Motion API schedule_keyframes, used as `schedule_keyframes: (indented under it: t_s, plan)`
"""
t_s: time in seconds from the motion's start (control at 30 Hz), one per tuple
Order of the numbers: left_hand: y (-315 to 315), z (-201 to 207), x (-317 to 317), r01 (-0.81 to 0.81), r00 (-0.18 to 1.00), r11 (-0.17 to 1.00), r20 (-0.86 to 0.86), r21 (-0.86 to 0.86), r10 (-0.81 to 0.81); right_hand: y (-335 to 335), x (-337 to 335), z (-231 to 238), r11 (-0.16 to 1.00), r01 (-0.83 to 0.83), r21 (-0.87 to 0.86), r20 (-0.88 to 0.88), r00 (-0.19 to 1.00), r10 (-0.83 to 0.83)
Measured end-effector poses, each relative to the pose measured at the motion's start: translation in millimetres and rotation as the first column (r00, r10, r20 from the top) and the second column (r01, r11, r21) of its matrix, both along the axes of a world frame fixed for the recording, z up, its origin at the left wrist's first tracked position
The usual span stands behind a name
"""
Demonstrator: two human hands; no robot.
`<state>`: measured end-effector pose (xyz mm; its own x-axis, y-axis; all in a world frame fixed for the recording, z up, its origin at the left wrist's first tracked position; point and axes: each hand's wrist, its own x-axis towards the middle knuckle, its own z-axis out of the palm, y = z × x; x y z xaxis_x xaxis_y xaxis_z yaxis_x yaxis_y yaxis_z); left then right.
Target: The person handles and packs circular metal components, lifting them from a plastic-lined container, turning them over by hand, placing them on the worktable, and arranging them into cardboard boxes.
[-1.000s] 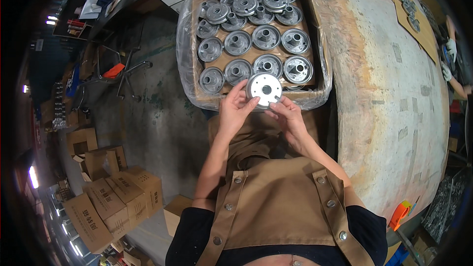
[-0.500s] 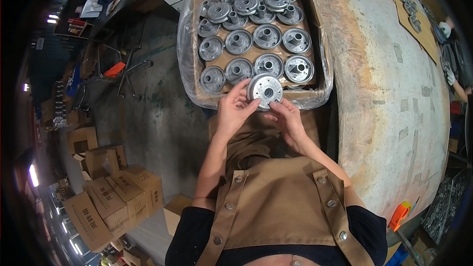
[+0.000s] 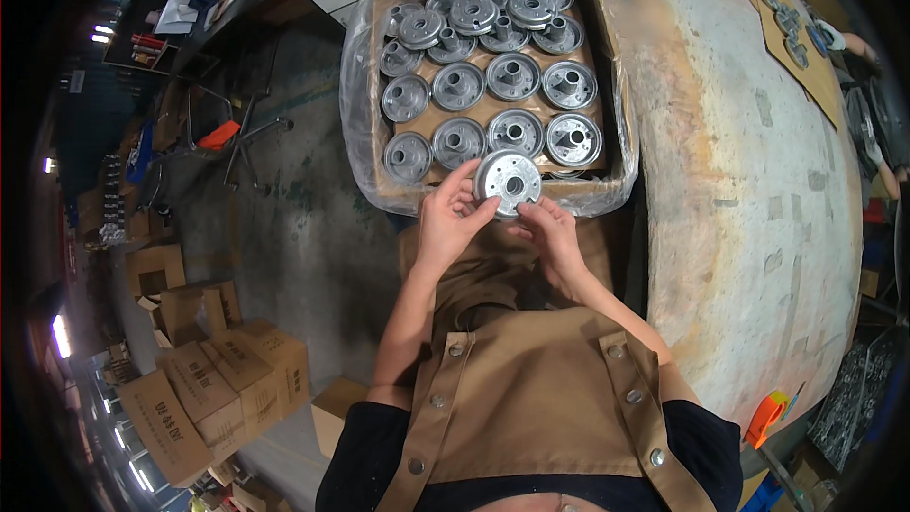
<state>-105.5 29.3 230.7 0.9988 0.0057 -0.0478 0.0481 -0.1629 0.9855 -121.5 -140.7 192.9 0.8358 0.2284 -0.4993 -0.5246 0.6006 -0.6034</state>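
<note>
Shifted slightly toward the wearer since half a second earlier, the metal disc [image 3: 500, 188] now lies a little lower in the head view; a co-worker's gloved hand [image 3: 831, 36] has moved to the edge of the cardboard sheet [image 3: 806, 90] at upper right. Head view: the disc, round and silvery with a central bore and small holes around it, is held face up before the wearer's apron [image 3: 540, 398], overlapping the near edge of an open cardboard box [image 3: 607, 28]. The left hand [image 3: 448, 218] grasps the disc at its left side, thumb on the face and fingers bent along the rim. The right hand [image 3: 552, 235] grasps its lower right edge with thumb and curled fingers; the undersides of both hands are hidden. Inside the box, lined with clear plastic [image 3: 355, 123], flanged metal parts [image 3: 569, 138] stand in rows on a brown layer [image 3: 486, 111], hubs upward; toward the far side, further discs [image 3: 419, 28] rest on top of them. At right extends a worn workbench [image 3: 720, 256], bearing the sheet with several metal pieces [image 3: 783, 19] and, at its near end, an orange object [image 3: 764, 417]. At left, closed cartons [image 3: 237, 370] stand on the floor [image 3: 313, 228], well apart from the hands.
</note>
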Motion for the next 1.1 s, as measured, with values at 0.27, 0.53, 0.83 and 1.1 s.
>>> schedule_keyframes:
  t_s: [0.27, 0.53, 0.83, 1.1]
  plan:
    - [-4.5, 6.1, 0.7, 0.013, 1.000, 0.999, 0.015, -0.031, -0.012, -1.6, 4.2, -1.0, 0.999, 0.036, -0.041, 0.106, 0.994, -0.031]
    - [-4.6, -1.6, -4.0, 0.003, 0.998, 0.998, 0.066, 0.055, -0.006, -3.7, 2.2, -1.4, 0.991, 0.046, -0.129, 0.109, 0.994, -0.032]
    - [-41.3, 10.9, 27.5, 0.068, 0.996, 0.991, 0.073, -0.117, -0.060, -27.6, 28.8, -1.9, 0.980, 0.147, -0.136, 0.206, 0.972, -0.117]
    - [-78.0, 25.0, 53.6, 0.088, 0.987, 0.963, 0.153, -0.256, -0.049, -64.2, 52.7, 22.8, 0.965, 0.244, -0.094, 0.311, 0.928, -0.205]
